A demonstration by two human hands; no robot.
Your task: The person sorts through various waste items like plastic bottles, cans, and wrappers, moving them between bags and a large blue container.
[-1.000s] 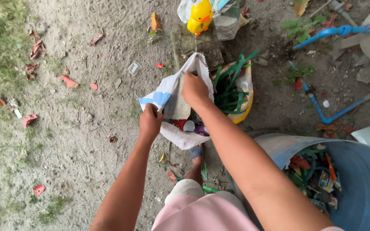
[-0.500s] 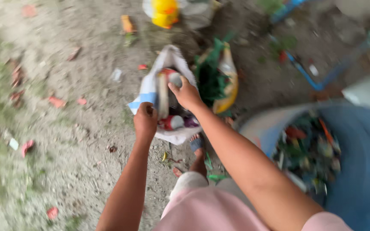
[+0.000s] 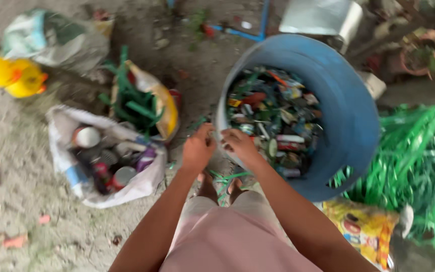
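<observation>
Both hands meet at the near rim of a blue drum (image 3: pixel 351 121) full of scrap. Left hand (image 3: pixel 197 149) and right hand (image 3: pixel 239 146) curl loosely; any hold is unclear. Gripping the rim firmly would seem wise.

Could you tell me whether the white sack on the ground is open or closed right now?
Open. The white sack lies with its mouth spread wide, so the cans and containers inside show. Neither hand touches it.
</observation>
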